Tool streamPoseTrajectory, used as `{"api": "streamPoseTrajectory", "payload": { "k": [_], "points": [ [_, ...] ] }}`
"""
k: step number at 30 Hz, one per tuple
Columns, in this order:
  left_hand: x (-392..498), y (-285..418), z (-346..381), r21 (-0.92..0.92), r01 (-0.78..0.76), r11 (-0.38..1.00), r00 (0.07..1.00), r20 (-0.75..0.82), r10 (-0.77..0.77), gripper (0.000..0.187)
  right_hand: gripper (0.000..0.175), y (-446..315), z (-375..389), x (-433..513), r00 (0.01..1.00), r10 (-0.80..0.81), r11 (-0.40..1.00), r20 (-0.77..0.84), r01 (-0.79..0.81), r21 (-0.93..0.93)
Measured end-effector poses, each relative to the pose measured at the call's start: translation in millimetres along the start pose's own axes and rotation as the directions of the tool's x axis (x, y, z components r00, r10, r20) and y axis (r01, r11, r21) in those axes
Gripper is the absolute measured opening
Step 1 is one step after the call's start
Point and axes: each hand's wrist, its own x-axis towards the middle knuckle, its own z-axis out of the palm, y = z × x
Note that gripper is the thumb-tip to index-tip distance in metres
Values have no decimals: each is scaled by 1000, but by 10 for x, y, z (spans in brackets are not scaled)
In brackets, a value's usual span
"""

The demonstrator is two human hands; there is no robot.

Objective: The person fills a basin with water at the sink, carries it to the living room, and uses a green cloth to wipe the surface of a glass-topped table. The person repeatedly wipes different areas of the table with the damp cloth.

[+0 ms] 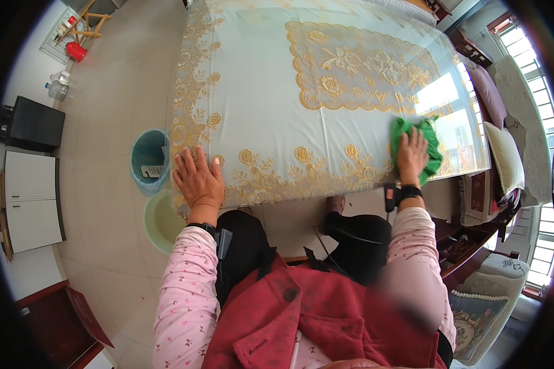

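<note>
My right hand [412,152] lies spread on a crumpled green cloth [431,162] near the table's right front corner. The cloth is under the palm and fingers, partly hanging at the edge. My left hand [197,177] rests flat, fingers apart, at the left front corner, holding nothing. Between them stretches a table with a clear, glossy cover [267,115] over a white tablecloth with gold flower embroidery. Farther back lies a scalloped gold lace mat [364,69]. Window light reflects on the right side.
A lined waste bin [143,150] and a pale green basin [159,221] stand on the tiled floor left of the table. Cushions [505,157] and wooden seating are at the right. A black cabinet [36,123] and a white cabinet [32,200] stand along the left wall.
</note>
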Motion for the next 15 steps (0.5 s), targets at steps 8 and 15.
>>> {"api": "streamPoseTrajectory", "payload": {
  "k": [8,15],
  "points": [
    [-1,-7,-29,-43,19,999,1000,13,-19,55,48,-2635,-188,-1767,571,-689,471,-446,821,323],
    [8,-32,-7,-67,30,997,999,15,-29,51,50,-2489,-281,-2053,428,-817,289,-387,884,368]
  ]
}}
